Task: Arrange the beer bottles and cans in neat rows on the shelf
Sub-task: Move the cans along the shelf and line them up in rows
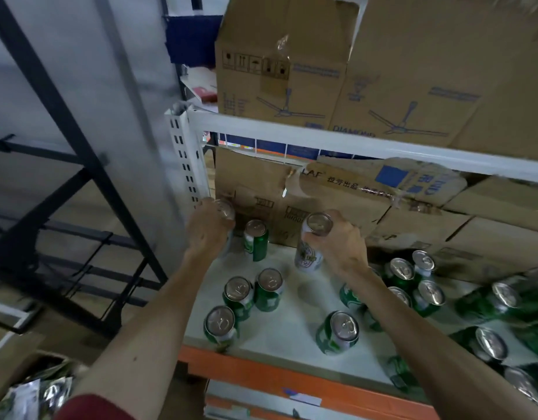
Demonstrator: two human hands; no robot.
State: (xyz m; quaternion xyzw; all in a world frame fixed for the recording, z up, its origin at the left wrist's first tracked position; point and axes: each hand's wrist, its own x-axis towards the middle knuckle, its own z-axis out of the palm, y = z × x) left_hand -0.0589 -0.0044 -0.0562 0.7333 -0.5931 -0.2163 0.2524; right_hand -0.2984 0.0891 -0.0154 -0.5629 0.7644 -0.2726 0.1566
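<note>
My left hand grips a can at the shelf's back left corner; only the can's top shows. My right hand holds a white can by its upper part, above the shelf board. A green can stands between the two hands. Three green cans stand in a loose group at the front left, and another stands near the front middle. Several more green cans crowd the right side, some lying down.
Worn cardboard boxes fill the back of this shelf. Larger boxes sit on the white shelf rail above. A white upright post stands at the left corner, an orange beam runs along the front edge, and a dark rack stands further left.
</note>
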